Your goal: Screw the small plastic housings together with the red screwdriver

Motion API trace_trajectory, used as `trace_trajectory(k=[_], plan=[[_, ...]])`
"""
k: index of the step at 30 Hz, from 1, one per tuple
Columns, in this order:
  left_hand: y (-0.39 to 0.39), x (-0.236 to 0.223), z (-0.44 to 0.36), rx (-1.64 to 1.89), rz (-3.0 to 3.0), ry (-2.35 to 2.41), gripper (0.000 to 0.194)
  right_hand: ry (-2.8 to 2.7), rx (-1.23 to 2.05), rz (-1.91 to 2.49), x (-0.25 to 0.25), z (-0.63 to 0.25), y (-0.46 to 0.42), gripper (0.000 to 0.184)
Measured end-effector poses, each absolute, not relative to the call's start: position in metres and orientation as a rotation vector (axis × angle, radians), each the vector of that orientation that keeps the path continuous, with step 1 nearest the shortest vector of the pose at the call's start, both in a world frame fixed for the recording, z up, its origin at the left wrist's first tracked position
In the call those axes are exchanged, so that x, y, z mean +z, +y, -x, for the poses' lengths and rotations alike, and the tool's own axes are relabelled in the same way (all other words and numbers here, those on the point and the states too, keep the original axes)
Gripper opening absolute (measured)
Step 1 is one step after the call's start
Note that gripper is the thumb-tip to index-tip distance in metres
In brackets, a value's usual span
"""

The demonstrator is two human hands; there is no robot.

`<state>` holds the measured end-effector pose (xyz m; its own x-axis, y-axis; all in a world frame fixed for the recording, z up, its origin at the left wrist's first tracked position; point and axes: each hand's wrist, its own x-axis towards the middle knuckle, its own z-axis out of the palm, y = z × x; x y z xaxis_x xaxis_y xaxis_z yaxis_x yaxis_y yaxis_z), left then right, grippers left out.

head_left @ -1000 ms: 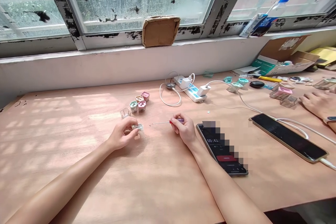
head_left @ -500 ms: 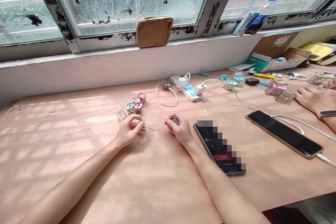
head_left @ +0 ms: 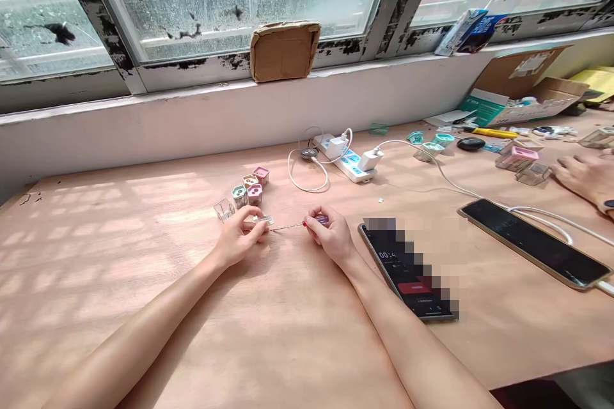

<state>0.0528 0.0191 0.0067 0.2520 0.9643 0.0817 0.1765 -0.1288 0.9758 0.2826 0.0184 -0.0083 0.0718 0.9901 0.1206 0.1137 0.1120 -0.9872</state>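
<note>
My left hand (head_left: 242, 236) pinches a small clear plastic piece (head_left: 263, 220) near the middle of the table. My right hand (head_left: 329, 233) is closed around the purple handle of a screwdriver (head_left: 288, 227), whose thin metal shaft points left. Its tip is at or very close to the clear piece; contact is too small to make out. Just beyond my left hand stands an open clear plastic box (head_left: 224, 209). Beside it are several small boxes with coloured tops: a green one (head_left: 238, 195), a dark pink one (head_left: 254, 193), an orange one (head_left: 250, 181) and a pink one (head_left: 261, 174).
A phone (head_left: 407, 271) lies right of my right forearm, another phone (head_left: 535, 243) farther right on a cable. A power strip (head_left: 352, 166) with chargers is behind. Teal-topped boxes (head_left: 429, 151), a yellow cutter (head_left: 490, 132), a cardboard carton (head_left: 522, 105) and another person's hand (head_left: 582, 176) are at right.
The whole view has shifted slightly, so things on the right sit farther right. My hands keep nearly the same pose, with the screwdriver still pointed at the clear piece.
</note>
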Motion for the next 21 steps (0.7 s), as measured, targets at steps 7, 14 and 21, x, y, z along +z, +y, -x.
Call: trace_trajectory(k=[7, 14, 21], plan=[[0.023, -0.003, -0.057, 0.994, -1.547, 1.073, 0.037, -1.290, 1.008, 1.221, -0.010, -0.283, 0.019, 0.018], [0.022, -0.002, -0.061, 1.004, -1.573, 1.082, 0.037, -1.286, 1.024, 1.196, -0.012, -0.283, 0.020, 0.019], [0.021, 0.001, -0.061, 0.999, -1.571, 1.081, 0.037, -1.286, 1.021, 1.194, -0.012, -0.284, 0.020, 0.019]])
